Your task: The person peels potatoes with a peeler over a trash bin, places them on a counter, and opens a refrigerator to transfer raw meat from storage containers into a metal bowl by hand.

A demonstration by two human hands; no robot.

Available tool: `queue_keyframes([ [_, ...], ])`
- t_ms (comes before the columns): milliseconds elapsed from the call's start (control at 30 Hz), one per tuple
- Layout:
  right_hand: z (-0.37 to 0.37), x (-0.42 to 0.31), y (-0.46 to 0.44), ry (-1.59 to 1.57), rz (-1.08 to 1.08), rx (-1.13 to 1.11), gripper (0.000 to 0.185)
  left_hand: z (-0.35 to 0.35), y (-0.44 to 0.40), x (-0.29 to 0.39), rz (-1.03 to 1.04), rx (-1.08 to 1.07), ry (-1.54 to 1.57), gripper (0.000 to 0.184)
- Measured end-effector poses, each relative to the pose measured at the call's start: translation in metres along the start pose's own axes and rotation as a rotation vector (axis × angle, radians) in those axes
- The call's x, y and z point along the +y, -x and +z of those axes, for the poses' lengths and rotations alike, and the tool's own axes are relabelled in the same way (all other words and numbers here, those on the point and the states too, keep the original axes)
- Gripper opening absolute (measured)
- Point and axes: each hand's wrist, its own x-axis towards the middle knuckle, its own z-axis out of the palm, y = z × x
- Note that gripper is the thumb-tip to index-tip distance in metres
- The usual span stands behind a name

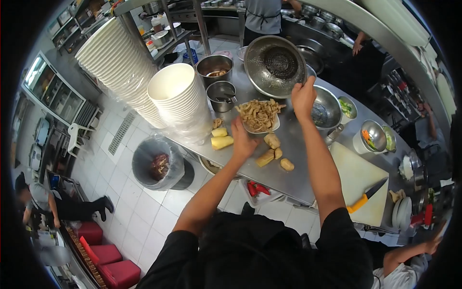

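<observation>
My right hand (pixel 304 98) grips the rim of a metal colander (pixel 262 79), which is tilted up above the steel counter with its hollow side toward me. My left hand (pixel 244 141) is closed on the near left side of a white dish (pixel 275 126). Pale brown strips (pixel 260 114) of food are heaped in that dish, just below the colander. Peeled yellow chunks (pixel 222 142) lie left of my left hand. More knobbly pieces (pixel 272 140), looking like ginger root, lie to its right. My left fingertips are partly hidden by the hand.
Stacked white tubs (pixel 175 86) and metal pots (pixel 214 67) stand at the left. A metal bowl (pixel 327 108) sits right of the colander. A knife (pixel 368 195) lies on a cutting board (pixel 349 173). Below the counter are a lined bin (pixel 144 153) and red peppers (pixel 257 188). Other people work around.
</observation>
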Motion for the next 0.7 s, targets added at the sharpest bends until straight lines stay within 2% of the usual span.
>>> queue_keyframes([
  [67, 0.022, 0.021, -0.018, -0.021, 0.276, -0.084, 0.033, -0.005, 0.001, -0.002, 0.006, -0.004, -0.090, 0.090],
  [167, 0.048, 0.039, -0.030, -0.516, 0.705, -0.020, 0.035, -0.031, -0.009, -0.002, -0.003, -0.076, -0.257, 0.060],
  [267, 0.042, 0.061, -0.030, -0.497, 0.782, -0.353, 0.030, -0.049, -0.039, -0.010, -0.067, -0.187, -0.402, 0.039],
  [300, 0.038, 0.063, -0.023, -0.477, 0.765, -0.298, 0.025, -0.049, -0.048, -0.016, -0.071, -0.207, -0.453, 0.035],
  [433, -0.002, 0.053, 0.006, -0.276, 0.676, -0.335, 0.018, -0.032, -0.075, -0.067, -0.057, -0.294, -0.688, 0.028],
  [500, -0.013, 0.068, 0.024, -0.277, 0.670, -0.369, 0.014, -0.029, -0.085, -0.074, -0.140, -0.374, -0.759, 0.025],
  [600, -0.038, 0.061, 0.056, -0.307, 0.694, -0.417, 0.017, -0.025, -0.091, -0.075, -0.179, -0.425, -0.839, 0.021],
  [700, -0.035, 0.086, 0.080, -0.093, 0.660, -0.478, 0.019, -0.022, -0.093, -0.071, -0.174, -0.404, -0.860, 0.019],
])
